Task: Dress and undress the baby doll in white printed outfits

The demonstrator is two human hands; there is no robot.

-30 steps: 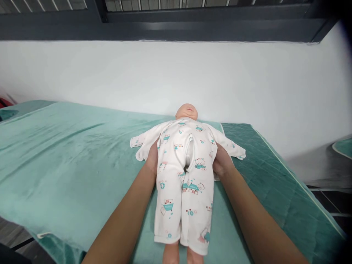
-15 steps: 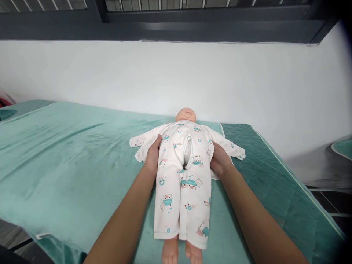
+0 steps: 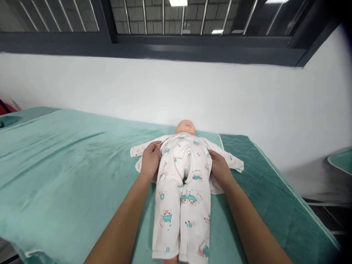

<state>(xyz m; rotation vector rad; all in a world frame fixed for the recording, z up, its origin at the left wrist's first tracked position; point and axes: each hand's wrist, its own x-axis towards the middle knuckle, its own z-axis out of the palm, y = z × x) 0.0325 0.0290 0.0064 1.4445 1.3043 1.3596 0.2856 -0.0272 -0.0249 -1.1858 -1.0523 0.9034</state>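
Observation:
A baby doll (image 3: 185,127) lies on its back, head toward the wall, in a white printed long-sleeved top (image 3: 232,162) with sleeves spread sideways. White split-crotch baby trousers (image 3: 168,223) with teal and red prints cover its legs and reach high up the body. My left hand (image 3: 151,157) is closed at the left side of the trousers, thumb and fingertips pinched at the upper edge. On the opposite side, my right hand (image 3: 219,165) grips the trousers' upper edge, its fingertips partly hidden by cloth. The doll's feet are mostly out of the picture.
A light green blanket (image 3: 68,176) lies under the doll, with a darker quilted green cover (image 3: 264,190) on the right. A white wall (image 3: 247,99) rises right behind the head, below a dark window frame (image 3: 192,51) with metal bars.
The view has tilted up, so more window shows and the doll sits lower. My left fingers have shifted into a pinch near the top of the trousers; the right hand stays at the side.

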